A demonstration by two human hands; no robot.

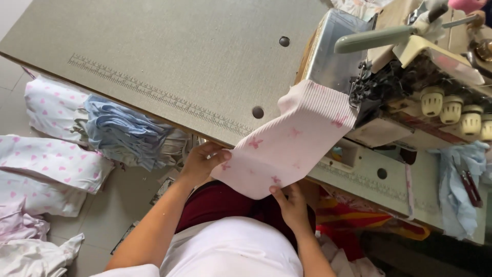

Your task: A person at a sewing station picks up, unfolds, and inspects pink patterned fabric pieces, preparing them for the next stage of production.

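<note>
A ribbed pale pink fabric piece (287, 141) with small pink bow prints stretches from the sewing machine's needle area (361, 90) down toward my lap. My left hand (201, 163) grips its left corner at the table edge. My right hand (291, 202) holds its lower edge from beneath, thumb on top. The far end of the fabric lies against the machine's presser area. The cream and grey sewing machine (410, 61) stands at the upper right.
The grey table (169, 46) carries a printed ruler strip (154, 95) along its front edge. Piles of white fabric with pink hearts (51, 159) and blue fabric (123, 133) lie on the floor at left. Light blue cloth and scissors (469, 184) hang at right.
</note>
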